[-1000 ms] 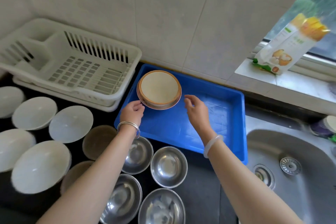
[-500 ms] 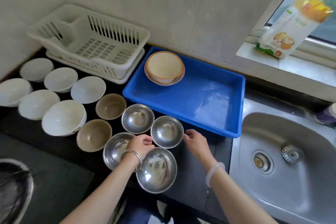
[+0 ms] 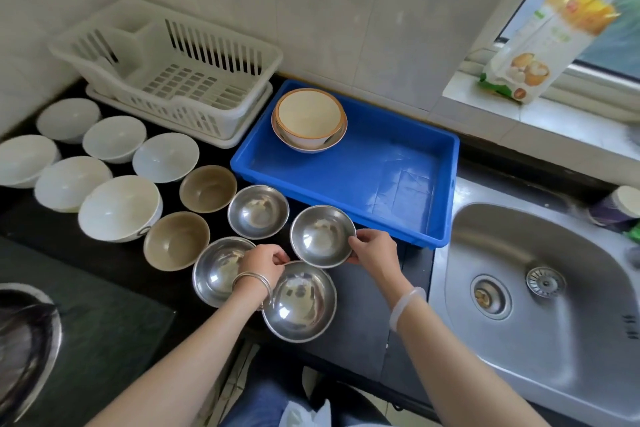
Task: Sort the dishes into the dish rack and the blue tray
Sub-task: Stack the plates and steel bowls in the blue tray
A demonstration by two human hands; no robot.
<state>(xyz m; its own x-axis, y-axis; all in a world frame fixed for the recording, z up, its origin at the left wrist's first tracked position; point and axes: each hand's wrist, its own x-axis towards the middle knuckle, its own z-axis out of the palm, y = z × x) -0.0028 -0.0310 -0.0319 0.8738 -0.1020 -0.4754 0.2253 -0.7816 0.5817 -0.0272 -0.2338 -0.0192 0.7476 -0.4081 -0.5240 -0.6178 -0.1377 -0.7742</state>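
Note:
My right hand (image 3: 375, 250) grips the right rim of a steel bowl (image 3: 322, 236) on the black counter. My left hand (image 3: 265, 263) pinches the same bowl's lower left rim. Three more steel bowls (image 3: 258, 211) (image 3: 216, 274) (image 3: 299, 303) sit around it. Two brown bowls (image 3: 207, 188) stand to the left, and several white bowls (image 3: 119, 206) lie farther left. The blue tray (image 3: 349, 184) behind holds stacked cream bowls with orange rims (image 3: 308, 120) in its far left corner. The white dish rack (image 3: 180, 69) at the back left holds nothing.
A steel sink (image 3: 540, 288) lies to the right of the tray. A food packet (image 3: 540, 45) leans on the window sill. A dark cup (image 3: 616, 206) stands by the sink's far edge. A pan (image 3: 24, 340) sits at the lower left.
Both hands let go of the cream bowl in the tray, drew back to the steel bowls near me, and closed on one bowl's rim.

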